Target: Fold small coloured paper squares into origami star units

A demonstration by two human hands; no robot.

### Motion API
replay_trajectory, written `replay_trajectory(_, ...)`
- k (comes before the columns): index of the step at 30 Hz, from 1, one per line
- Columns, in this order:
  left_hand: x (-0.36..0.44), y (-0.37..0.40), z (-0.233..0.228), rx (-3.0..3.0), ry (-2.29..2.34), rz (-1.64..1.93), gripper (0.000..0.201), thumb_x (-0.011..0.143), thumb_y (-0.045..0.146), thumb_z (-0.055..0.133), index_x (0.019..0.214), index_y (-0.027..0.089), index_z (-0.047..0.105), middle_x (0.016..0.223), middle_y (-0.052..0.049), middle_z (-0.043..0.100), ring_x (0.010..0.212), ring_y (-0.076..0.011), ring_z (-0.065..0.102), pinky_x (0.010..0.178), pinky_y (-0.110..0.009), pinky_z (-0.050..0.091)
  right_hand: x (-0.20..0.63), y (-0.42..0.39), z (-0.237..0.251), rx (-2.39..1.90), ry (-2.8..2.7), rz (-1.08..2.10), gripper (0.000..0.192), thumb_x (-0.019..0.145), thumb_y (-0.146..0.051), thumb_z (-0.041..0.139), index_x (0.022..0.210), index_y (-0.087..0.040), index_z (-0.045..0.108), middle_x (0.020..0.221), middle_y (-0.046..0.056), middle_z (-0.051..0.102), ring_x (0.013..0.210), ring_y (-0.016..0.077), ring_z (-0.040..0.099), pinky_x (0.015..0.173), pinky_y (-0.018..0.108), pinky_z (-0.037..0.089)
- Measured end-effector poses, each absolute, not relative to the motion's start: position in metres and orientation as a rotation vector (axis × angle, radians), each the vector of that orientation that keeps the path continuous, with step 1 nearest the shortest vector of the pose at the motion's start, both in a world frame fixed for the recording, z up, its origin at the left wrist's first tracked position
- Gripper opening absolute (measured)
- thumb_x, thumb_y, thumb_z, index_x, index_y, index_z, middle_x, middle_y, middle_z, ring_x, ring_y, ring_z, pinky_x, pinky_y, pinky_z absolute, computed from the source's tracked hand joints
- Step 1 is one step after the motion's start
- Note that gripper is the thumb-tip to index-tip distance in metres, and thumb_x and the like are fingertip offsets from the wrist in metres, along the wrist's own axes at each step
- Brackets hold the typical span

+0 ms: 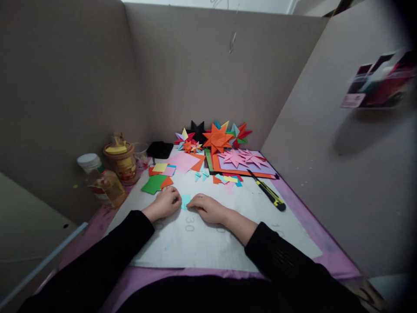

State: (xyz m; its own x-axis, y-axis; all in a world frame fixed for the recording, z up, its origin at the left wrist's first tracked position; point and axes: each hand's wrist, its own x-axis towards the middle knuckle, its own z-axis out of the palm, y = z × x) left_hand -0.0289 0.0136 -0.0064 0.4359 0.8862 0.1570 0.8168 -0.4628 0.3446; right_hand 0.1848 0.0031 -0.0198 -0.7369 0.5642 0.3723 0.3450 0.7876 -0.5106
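A small light blue piece of paper [185,201] lies on the white board between my hands, with creases faintly visible. My left hand [165,201] is curled closed at its left edge, thumb and fingertips meeting there. From the other side, my right hand [210,208] has its fingers together, the tips pressed on the paper's right edge. Just beyond sit two small folded light blue paper pieces [201,175]. Green paper [154,184] lies close behind my left hand.
A yellow and black utility knife [271,195] lies to the right. Folded paper stars [218,138] stand at the back, pink ones [233,158] on stacked sheets. At left are a white-capped bottle [106,184], a jar [123,163] and a clear cup [140,152]. Grey partitions [208,74] enclose the table.
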Motion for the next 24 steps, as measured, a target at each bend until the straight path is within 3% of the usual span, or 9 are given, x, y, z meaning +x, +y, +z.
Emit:
replay_trajectory(7,-0.0260,0.0121,-0.0082,2.498,1.529,0.439,0.016,0.076,0.028,0.049,0.071,0.019,0.061,0.091,-0.006,0.056,0.088,-0.0214,0.050,0.075,-0.032,0.038,0.1840,0.0008,-0.0181,-0.602,-2.555,0.409,0.031,0.080,-0.006,0.046,0.102,-0.019,0.064,0.104,0.009,0.061,0.099,0.0184,0.052,0.089,0.035,0.043)
replay_trajectory(18,-0.0253,0.0130,-0.0109,2.507,1.529,0.457,0.014,0.075,0.025,0.049,0.070,0.018,0.060,0.090,-0.007,0.056,0.084,-0.0205,0.050,0.075,-0.032,0.038,0.1831,-0.0020,-0.0193,-0.623,-2.612,0.407,0.041,0.077,-0.004,0.046,0.115,-0.015,0.056,0.107,0.010,0.061,0.100,0.0180,0.051,0.088,0.032,0.044)
replay_trajectory(24,-0.0251,0.0132,-0.0106,2.516,1.532,0.436,0.014,0.075,0.024,0.049,0.070,0.017,0.059,0.089,-0.006,0.056,0.084,-0.0195,0.050,0.072,-0.030,0.038,0.1812,-0.0036,-0.0185,-0.639,-2.634,0.362,0.033,0.083,-0.010,0.045,0.112,-0.019,0.059,0.106,0.009,0.060,0.098,0.0183,0.050,0.084,0.031,0.044)
